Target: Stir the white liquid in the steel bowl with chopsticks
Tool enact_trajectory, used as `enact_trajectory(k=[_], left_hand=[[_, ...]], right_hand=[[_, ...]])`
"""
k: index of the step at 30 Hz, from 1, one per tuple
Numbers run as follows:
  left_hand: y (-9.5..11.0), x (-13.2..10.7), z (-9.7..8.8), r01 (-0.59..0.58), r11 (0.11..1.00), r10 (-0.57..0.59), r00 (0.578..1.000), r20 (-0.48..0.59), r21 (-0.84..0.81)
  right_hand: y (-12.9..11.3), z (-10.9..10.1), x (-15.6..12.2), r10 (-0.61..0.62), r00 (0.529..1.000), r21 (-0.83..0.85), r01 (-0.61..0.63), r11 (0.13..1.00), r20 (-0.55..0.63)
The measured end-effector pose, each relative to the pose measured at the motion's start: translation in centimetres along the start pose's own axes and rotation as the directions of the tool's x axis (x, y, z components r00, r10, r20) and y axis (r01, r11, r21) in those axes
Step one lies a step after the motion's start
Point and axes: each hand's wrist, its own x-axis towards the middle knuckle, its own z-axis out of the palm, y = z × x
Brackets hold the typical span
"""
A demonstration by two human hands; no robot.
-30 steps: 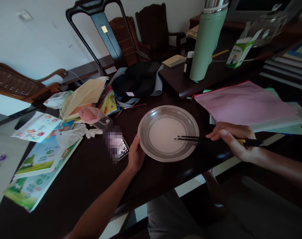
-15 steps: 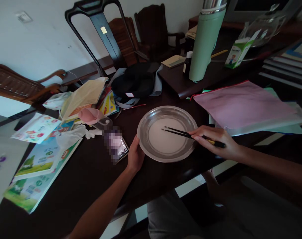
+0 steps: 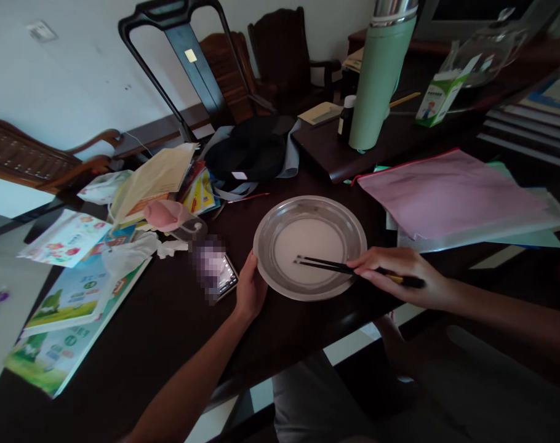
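Observation:
A round metal dish (image 3: 266, 264) with a wide rim stands on the dark table, with a whitish, cloudy liquid (image 3: 308, 243) covering its bottom. My left hand (image 3: 252, 286) grips the dish's left rim, thumb on top and the other fingers out of sight underneath. In my right hand (image 3: 395, 271) is a pair of black chopsticks (image 3: 328, 265), held over the right rim. Their tips lie close together at the liquid, left of its middle; whether they dip in I cannot tell.
Left of the dish lie a phone (image 3: 227, 277), a pink-lidded cup (image 3: 173, 218) and printed packs (image 3: 72, 295). Behind it sits a black bag (image 3: 247, 147). A green thermos (image 3: 381, 80) stands at the back right, near a pink zip pouch (image 3: 455, 191).
My right hand has moved slightly toward me, and the chopstick tips have shifted toward me and a little left across the dish. My left hand keeps its place on the rim.

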Motion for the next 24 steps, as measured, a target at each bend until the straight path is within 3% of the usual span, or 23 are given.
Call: enact_trajectory(k=[3,7,12,16,24], left_hand=[[-0.1,0.0,-0.1,0.005,1.000,-0.005,1.000,-0.003,-0.015],[-0.1,0.1,-0.1,0.007,1.000,-0.008,1.000,-0.004,-0.029],[-0.2,0.1,-0.1,0.003,1.000,-0.003,1.000,-0.002,-0.030],[-0.1,0.0,-0.1,0.013,0.999,-0.014,1.000,-0.012,-0.029],[0.0,0.0,0.0,0.006,1.000,-0.006,1.000,-0.001,-0.010]], right_hand=[[1.1,0.8,0.2,0.027,1.000,-0.027,-0.027,0.999,0.008],[1.8,0.3,0.5,0.037,0.998,-0.116,-0.042,0.992,-0.050],[0.9,-1.5,0.3,-0.017,0.990,-0.173,-0.008,0.985,-0.143],[-0.2,-2.1,-0.3,-0.033,0.987,-0.090,0.019,0.996,-0.159],[0.4,1.0,0.1,-0.031,0.999,-0.013,0.031,0.999,-0.020]])
